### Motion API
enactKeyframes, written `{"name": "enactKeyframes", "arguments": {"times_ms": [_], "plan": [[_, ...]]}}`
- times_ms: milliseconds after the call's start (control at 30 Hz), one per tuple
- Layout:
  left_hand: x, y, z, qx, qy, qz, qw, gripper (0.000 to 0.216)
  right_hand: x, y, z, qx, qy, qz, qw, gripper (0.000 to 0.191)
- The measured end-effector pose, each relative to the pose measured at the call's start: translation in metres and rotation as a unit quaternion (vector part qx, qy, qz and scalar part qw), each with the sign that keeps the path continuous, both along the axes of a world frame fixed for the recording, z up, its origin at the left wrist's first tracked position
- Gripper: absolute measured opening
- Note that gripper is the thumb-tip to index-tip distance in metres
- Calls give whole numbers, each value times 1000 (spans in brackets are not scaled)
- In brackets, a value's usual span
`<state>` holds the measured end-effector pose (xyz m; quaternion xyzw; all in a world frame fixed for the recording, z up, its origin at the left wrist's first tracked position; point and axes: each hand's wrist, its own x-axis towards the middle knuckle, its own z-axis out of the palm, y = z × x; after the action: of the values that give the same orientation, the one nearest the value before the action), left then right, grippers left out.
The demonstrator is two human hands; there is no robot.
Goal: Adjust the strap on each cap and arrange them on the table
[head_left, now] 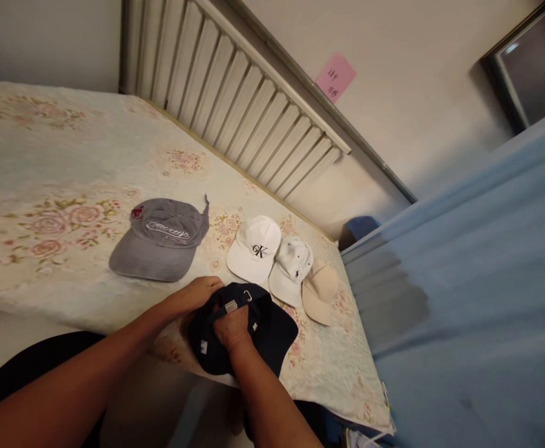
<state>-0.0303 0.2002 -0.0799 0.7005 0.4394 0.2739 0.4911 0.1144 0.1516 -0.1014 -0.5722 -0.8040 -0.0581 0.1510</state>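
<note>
A black baseball cap [279, 333] is at the front edge of the bed, its inside turned up toward me and its brim pointing right. Across its back opening runs a strap with a metal buckle. My left hand [202, 292] is closed on the far left side of this cap, the fingertips hidden behind it. My right hand [232, 323] reaches inside the crown under the strap, with its fingers hidden. Left of the hands lies a grey cap [167, 239] with white lettering. Just beyond them are a white cap [256, 246] with black letters, another white cap [293, 267] and a beige cap [321, 289].
The caps lie on a floral bed cover [86, 162]. A slatted white bed rail [239, 93] runs along the far side by the wall. At right hangs a blue curtain [463, 280]. A pink note [335, 76] is on the wall, near a dark frame [510, 81].
</note>
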Motion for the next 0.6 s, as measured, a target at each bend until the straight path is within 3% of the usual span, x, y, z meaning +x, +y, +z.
{"name": "enactKeyframes", "arguments": {"times_ms": [600], "plan": [[1,2,-7,-1,4,7,1000,37,-1,-1,1,-4,3,-3,1000,21]]}}
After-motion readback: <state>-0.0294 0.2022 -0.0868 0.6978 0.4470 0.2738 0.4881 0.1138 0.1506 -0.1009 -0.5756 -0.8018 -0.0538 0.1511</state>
